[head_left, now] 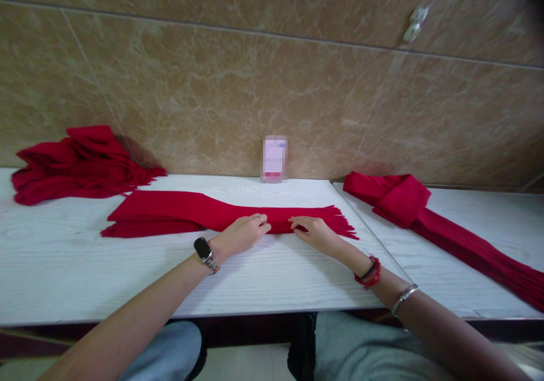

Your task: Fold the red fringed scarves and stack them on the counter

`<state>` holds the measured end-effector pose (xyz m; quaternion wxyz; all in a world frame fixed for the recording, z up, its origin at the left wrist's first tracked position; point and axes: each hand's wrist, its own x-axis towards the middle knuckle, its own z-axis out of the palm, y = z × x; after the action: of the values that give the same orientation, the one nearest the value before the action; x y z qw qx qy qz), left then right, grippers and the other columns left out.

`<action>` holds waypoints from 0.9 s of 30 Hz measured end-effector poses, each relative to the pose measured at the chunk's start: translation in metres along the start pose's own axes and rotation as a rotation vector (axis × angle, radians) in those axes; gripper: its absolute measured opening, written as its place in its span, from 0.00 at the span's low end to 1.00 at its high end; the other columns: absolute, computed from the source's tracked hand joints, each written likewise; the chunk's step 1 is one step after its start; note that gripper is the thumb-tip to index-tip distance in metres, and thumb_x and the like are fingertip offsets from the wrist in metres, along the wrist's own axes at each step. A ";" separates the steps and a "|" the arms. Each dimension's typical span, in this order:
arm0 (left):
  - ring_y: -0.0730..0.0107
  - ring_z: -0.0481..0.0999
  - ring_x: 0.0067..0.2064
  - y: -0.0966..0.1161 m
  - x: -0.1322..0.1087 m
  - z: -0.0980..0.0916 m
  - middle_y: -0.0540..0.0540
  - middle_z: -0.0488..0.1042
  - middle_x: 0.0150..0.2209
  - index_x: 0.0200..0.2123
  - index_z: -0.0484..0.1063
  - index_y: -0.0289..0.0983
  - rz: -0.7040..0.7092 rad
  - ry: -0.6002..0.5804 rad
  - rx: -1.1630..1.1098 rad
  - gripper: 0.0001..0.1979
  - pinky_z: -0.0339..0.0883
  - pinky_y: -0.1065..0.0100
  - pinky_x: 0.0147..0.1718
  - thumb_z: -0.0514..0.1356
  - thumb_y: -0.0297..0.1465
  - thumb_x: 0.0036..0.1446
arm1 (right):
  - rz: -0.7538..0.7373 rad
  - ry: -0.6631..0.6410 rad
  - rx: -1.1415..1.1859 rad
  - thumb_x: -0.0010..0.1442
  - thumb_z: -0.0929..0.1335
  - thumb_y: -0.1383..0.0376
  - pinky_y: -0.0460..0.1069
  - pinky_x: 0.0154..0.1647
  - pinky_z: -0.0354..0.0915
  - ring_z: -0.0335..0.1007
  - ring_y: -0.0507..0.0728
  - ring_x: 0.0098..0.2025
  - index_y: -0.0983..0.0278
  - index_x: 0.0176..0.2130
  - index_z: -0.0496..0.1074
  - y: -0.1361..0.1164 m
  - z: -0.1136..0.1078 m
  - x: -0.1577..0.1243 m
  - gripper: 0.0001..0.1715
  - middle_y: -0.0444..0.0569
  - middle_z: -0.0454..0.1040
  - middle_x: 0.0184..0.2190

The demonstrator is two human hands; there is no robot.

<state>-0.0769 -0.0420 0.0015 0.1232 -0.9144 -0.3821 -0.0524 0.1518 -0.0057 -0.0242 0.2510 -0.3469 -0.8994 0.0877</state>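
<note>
A red fringed scarf [170, 214] lies lengthwise on the white table, folded into a long strip, with its layers showing at the left end and a fringe at the right end. My left hand [242, 235] is closed on the near edge of the strip, around its middle. A little to the right, my right hand [317, 235] has its fingers bent over the same edge, thumb and fingertips pinching the cloth. Both palms face down, and a short stretch of scarf shows between them.
Against the tiled wall [238, 86] at the left sits a crumpled heap of red scarves [80, 165]. On the right, another red scarf [403, 202] lies folded over itself, its tail reaching the table's front edge. A blurred upright card or phone [274, 160] leans on the wall behind the white table [127, 279].
</note>
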 end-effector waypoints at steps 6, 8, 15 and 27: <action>0.66 0.68 0.39 -0.007 -0.002 0.004 0.44 0.68 0.35 0.35 0.69 0.35 0.101 -0.015 -0.034 0.09 0.63 0.67 0.39 0.51 0.20 0.58 | -0.084 -0.090 -0.046 0.54 0.60 0.77 0.54 0.51 0.64 0.66 0.59 0.52 0.64 0.35 0.71 -0.001 0.001 -0.004 0.14 0.53 0.74 0.44; 0.66 0.68 0.40 -0.010 -0.002 0.003 0.45 0.69 0.35 0.37 0.70 0.35 0.132 -0.016 -0.052 0.09 0.62 0.66 0.41 0.51 0.21 0.59 | -0.091 -0.111 -0.082 0.56 0.59 0.77 0.55 0.52 0.63 0.65 0.59 0.53 0.65 0.37 0.71 -0.002 -0.001 -0.005 0.15 0.56 0.72 0.47; 0.69 0.67 0.46 -0.014 0.002 0.008 0.44 0.68 0.44 0.35 0.71 0.35 0.041 0.041 -0.335 0.10 0.61 0.68 0.47 0.50 0.26 0.61 | -0.012 -0.127 -0.117 0.60 0.61 0.68 0.60 0.57 0.56 0.56 0.61 0.59 0.67 0.51 0.65 -0.015 -0.005 0.004 0.19 0.59 0.64 0.55; 0.52 0.47 0.63 -0.014 -0.003 0.026 0.40 0.52 0.62 0.59 0.54 0.36 -0.398 -0.082 -0.212 0.23 0.45 0.45 0.57 0.45 0.35 0.62 | 0.152 -0.222 -0.396 0.64 0.56 0.56 0.71 0.55 0.48 0.43 0.69 0.63 0.69 0.61 0.51 -0.012 0.022 0.019 0.32 0.62 0.49 0.62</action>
<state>-0.0887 -0.0278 -0.0212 -0.0021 -0.8301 -0.5521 -0.0786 0.1218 -0.0014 -0.0317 0.0702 -0.4443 -0.8925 -0.0340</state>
